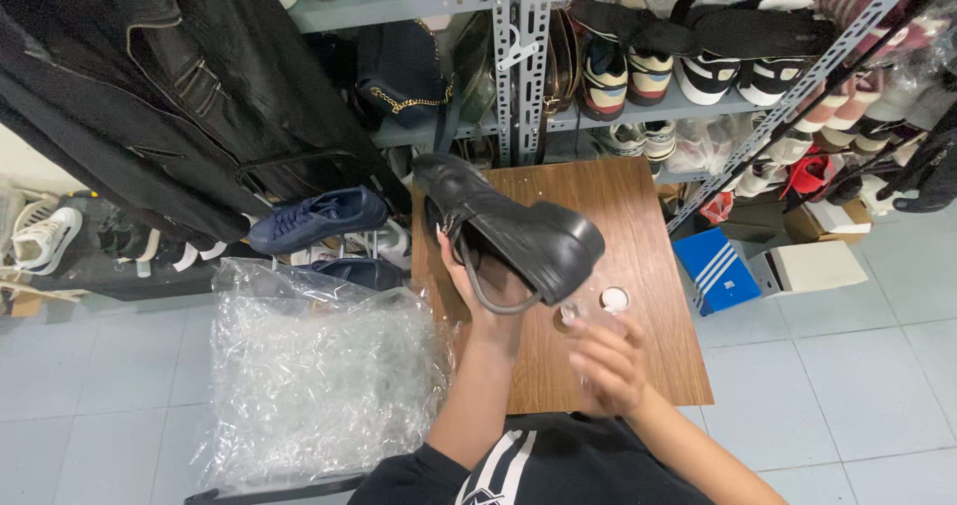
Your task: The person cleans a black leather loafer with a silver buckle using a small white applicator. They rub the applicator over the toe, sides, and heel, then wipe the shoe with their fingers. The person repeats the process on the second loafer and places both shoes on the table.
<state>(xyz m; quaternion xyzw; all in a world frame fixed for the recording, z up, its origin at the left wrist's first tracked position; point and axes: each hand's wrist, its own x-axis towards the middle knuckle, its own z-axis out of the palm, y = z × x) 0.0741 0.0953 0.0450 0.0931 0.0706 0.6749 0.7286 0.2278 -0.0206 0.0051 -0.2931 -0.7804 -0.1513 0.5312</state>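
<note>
1. Nearest us, our right hand (610, 363) hovers over the near right part of the wooden table (653, 266); it is blurred, so we cannot tell how its fingers are set or whether they pinch anything.
2. Our left hand (488, 291) holds a black leather shoe (508, 226) up above the middle of the table, fingers tucked inside the opening, the rounded toe pointing right and toward us.
3. Just beyond the right hand, two small round things sit on the table near its right edge: a white open jar (615, 299) and a clear lid (568, 315).
4. Left of the table, a crumpled clear plastic bag (319, 365) lies on the floor.
5. Behind the table's far edge, metal shelves (518, 56) carry many shoes; dark jackets (150, 86) hang at left.
</note>
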